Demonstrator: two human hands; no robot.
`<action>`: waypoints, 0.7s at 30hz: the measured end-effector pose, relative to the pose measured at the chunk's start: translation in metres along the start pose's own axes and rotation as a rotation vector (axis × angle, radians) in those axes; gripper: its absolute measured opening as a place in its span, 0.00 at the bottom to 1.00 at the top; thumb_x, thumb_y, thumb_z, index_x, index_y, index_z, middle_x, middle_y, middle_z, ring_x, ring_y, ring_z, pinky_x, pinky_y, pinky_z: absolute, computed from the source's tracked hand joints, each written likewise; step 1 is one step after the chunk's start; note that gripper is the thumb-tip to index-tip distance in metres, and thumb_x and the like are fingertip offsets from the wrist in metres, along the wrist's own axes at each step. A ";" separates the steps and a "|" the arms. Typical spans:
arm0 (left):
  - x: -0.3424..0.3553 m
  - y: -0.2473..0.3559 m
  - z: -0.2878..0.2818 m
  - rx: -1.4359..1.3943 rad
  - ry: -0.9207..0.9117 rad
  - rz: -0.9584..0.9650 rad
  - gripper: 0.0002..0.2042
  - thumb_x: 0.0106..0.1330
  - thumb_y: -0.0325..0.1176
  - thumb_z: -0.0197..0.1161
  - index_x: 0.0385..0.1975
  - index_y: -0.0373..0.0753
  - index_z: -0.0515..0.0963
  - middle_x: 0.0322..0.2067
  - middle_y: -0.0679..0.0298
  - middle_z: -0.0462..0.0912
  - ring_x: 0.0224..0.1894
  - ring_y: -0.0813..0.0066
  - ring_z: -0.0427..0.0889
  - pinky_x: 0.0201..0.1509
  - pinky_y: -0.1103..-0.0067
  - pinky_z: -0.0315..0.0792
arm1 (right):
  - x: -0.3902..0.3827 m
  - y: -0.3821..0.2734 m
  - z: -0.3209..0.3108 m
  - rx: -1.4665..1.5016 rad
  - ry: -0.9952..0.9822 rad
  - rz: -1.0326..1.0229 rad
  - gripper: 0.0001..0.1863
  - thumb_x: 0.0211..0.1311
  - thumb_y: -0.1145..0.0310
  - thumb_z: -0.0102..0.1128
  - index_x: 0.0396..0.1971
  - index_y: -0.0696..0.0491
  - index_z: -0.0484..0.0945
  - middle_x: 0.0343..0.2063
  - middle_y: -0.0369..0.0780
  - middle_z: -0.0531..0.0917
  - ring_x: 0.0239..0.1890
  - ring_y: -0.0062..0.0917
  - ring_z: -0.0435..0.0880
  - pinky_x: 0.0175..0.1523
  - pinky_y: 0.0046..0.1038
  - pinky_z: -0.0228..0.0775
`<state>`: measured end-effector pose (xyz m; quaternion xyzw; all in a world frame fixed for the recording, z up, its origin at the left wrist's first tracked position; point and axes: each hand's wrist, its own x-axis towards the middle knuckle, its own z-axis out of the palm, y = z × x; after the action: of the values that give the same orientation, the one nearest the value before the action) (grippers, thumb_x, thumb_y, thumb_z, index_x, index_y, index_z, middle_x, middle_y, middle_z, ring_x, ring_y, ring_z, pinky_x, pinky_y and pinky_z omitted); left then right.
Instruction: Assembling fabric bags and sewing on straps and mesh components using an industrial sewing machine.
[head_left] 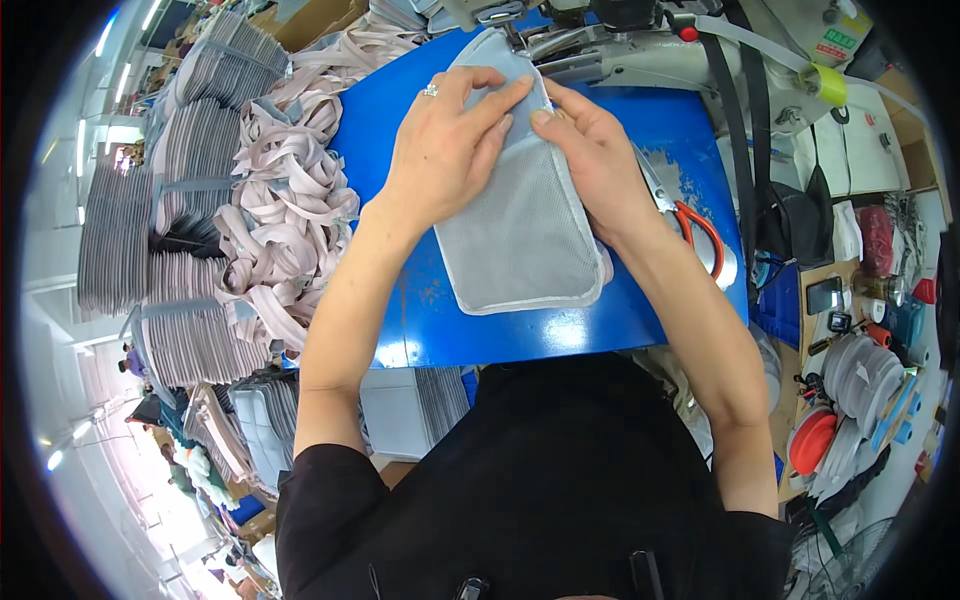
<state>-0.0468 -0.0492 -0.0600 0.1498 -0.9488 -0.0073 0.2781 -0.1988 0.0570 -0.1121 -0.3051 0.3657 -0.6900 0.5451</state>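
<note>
A grey mesh fabric panel (520, 235) with rounded corners and a bound edge lies on the blue table (425, 320). Its far end is beneath the needle area of a sewing machine (640, 60). Resting on the panel's upper left part is my left hand (450, 145), fingers stretched over the fabric and a ring on one of them. My right hand (595, 150) pinches the panel's right edge near the machine, thumb on top and the other fingers partly hidden. Orange-handled scissors (700, 230) lie to the right of my right hand.
Pale pink straps (290, 170) heap along the table's left side, beside tied stacks of grey panels (190, 190). More panels (415, 410) stand below the table's front edge. On the right, a shelf holds a phone (824, 295) and several tape rolls (860, 375). Black straps (735, 120) hang by the machine.
</note>
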 end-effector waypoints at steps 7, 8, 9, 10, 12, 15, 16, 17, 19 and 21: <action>0.007 0.000 -0.009 -0.007 -0.107 0.004 0.22 0.68 0.25 0.64 0.62 0.47 0.83 0.48 0.57 0.79 0.48 0.57 0.82 0.51 0.68 0.78 | -0.007 -0.010 0.004 0.095 0.050 0.071 0.22 0.78 0.68 0.55 0.66 0.60 0.75 0.49 0.40 0.86 0.46 0.19 0.87 0.50 0.23 0.80; 0.009 0.000 -0.010 -0.008 -0.113 0.011 0.22 0.68 0.26 0.64 0.62 0.47 0.83 0.48 0.56 0.79 0.47 0.57 0.82 0.50 0.68 0.77 | -0.006 -0.010 0.004 0.141 0.037 0.073 0.22 0.78 0.67 0.55 0.66 0.60 0.75 0.49 0.40 0.86 0.45 0.19 0.87 0.49 0.23 0.80; 0.012 0.000 -0.010 -0.006 -0.095 0.020 0.21 0.68 0.26 0.64 0.62 0.47 0.83 0.47 0.56 0.79 0.47 0.58 0.82 0.50 0.68 0.77 | -0.004 -0.010 0.004 0.199 -0.011 0.077 0.22 0.78 0.67 0.55 0.66 0.60 0.75 0.48 0.40 0.86 0.45 0.18 0.87 0.49 0.23 0.80; 0.014 0.000 -0.011 -0.014 -0.122 -0.018 0.21 0.68 0.26 0.64 0.61 0.47 0.84 0.47 0.55 0.79 0.46 0.57 0.81 0.49 0.68 0.77 | 0.000 -0.010 0.004 0.186 0.022 0.061 0.22 0.78 0.67 0.55 0.66 0.60 0.75 0.48 0.40 0.86 0.45 0.18 0.87 0.49 0.23 0.80; 0.020 -0.002 -0.010 -0.003 -0.133 -0.012 0.21 0.68 0.26 0.64 0.61 0.47 0.84 0.46 0.56 0.79 0.45 0.57 0.81 0.48 0.68 0.77 | 0.006 -0.008 0.004 0.231 0.024 0.082 0.22 0.77 0.65 0.56 0.65 0.60 0.75 0.48 0.39 0.86 0.44 0.18 0.87 0.48 0.23 0.80; 0.020 -0.010 -0.008 0.001 -0.144 -0.046 0.20 0.67 0.27 0.66 0.59 0.46 0.85 0.45 0.56 0.79 0.45 0.57 0.81 0.49 0.67 0.77 | 0.015 -0.004 0.002 0.275 0.024 0.088 0.22 0.77 0.64 0.56 0.64 0.60 0.75 0.46 0.38 0.86 0.43 0.19 0.87 0.48 0.23 0.80; 0.016 -0.014 -0.006 0.002 -0.124 -0.063 0.19 0.65 0.28 0.68 0.57 0.46 0.86 0.45 0.57 0.80 0.46 0.56 0.82 0.50 0.66 0.78 | 0.017 -0.002 0.001 0.260 0.045 0.062 0.22 0.77 0.64 0.56 0.64 0.60 0.75 0.46 0.38 0.86 0.43 0.19 0.87 0.48 0.23 0.80; 0.010 -0.018 -0.004 -0.007 -0.156 -0.078 0.19 0.65 0.28 0.68 0.57 0.46 0.86 0.45 0.57 0.80 0.46 0.56 0.82 0.50 0.66 0.78 | 0.019 -0.002 -0.001 0.252 0.040 0.048 0.22 0.77 0.64 0.57 0.64 0.60 0.76 0.45 0.38 0.86 0.43 0.19 0.87 0.48 0.23 0.80; -0.011 -0.024 0.002 -0.133 0.040 -0.149 0.20 0.66 0.31 0.69 0.59 0.45 0.85 0.55 0.53 0.80 0.57 0.53 0.80 0.61 0.64 0.75 | 0.022 0.000 -0.005 0.244 0.039 0.036 0.22 0.77 0.63 0.57 0.63 0.60 0.76 0.44 0.38 0.86 0.43 0.19 0.87 0.48 0.23 0.80; -0.042 -0.025 0.010 -0.025 0.270 -0.355 0.23 0.66 0.33 0.70 0.62 0.46 0.83 0.64 0.50 0.76 0.66 0.50 0.75 0.70 0.63 0.70 | 0.025 0.001 -0.005 0.244 0.009 0.057 0.21 0.77 0.62 0.59 0.61 0.60 0.77 0.43 0.37 0.86 0.44 0.19 0.86 0.49 0.23 0.79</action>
<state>-0.0112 -0.0618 -0.0930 0.3104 -0.8616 -0.0479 0.3988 -0.2079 0.0329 -0.1155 -0.2231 0.2901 -0.7149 0.5959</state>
